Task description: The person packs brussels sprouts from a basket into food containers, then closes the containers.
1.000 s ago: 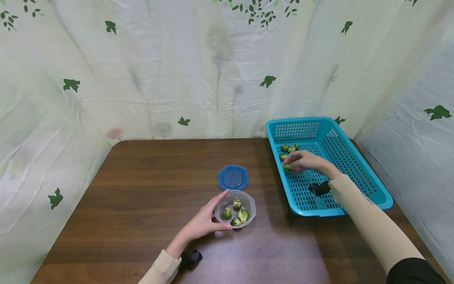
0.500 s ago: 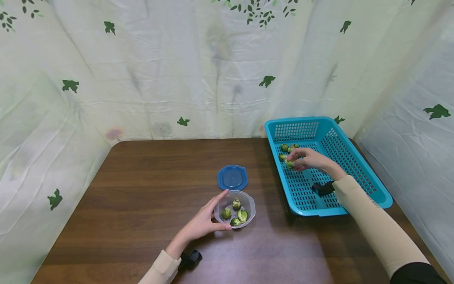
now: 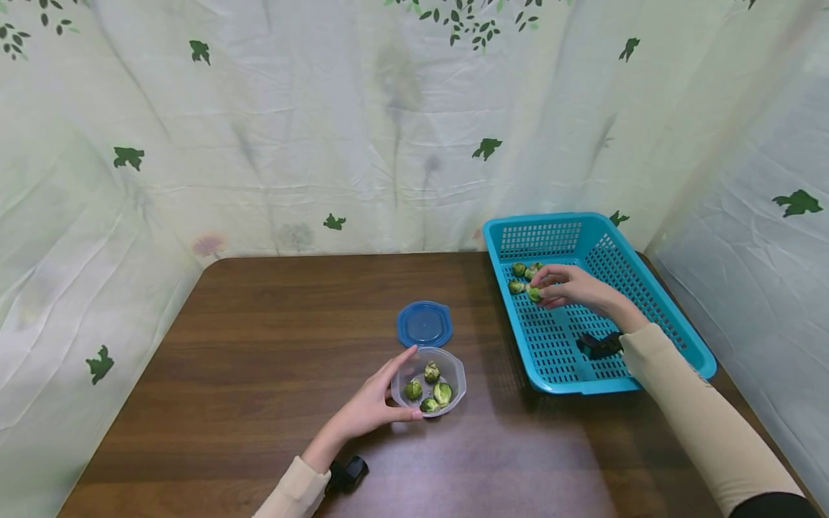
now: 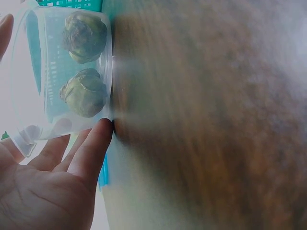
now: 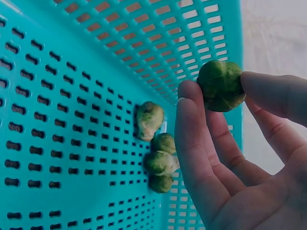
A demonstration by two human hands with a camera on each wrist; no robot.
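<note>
My right hand (image 3: 578,291) pinches a Brussels sprout (image 5: 220,86) between thumb and fingertips, above the floor of the blue-green plastic basket (image 3: 637,280). In the right wrist view, several more sprouts (image 5: 160,163) lie on the basket floor along one side. With thumb and fingers spread around its near left side, my left hand (image 3: 365,409) holds a clear plastic container (image 3: 459,378) on the table. Several sprouts (image 3: 442,393) sit inside it. In the left wrist view the fingers (image 4: 91,153) press against the container's wall, and two sprouts show through it.
A blue lid (image 3: 424,324) lies flat on the brown wooden table (image 3: 278,331), just behind the container. The basket stands at the table's right side, its walls rising around the right hand. White curtains (image 3: 291,129) with leaf prints hang behind and beside the table.
My right hand has moved slightly right and up with the sprout, away from the basket's left wall. The left hand and the container have stayed in place.
</note>
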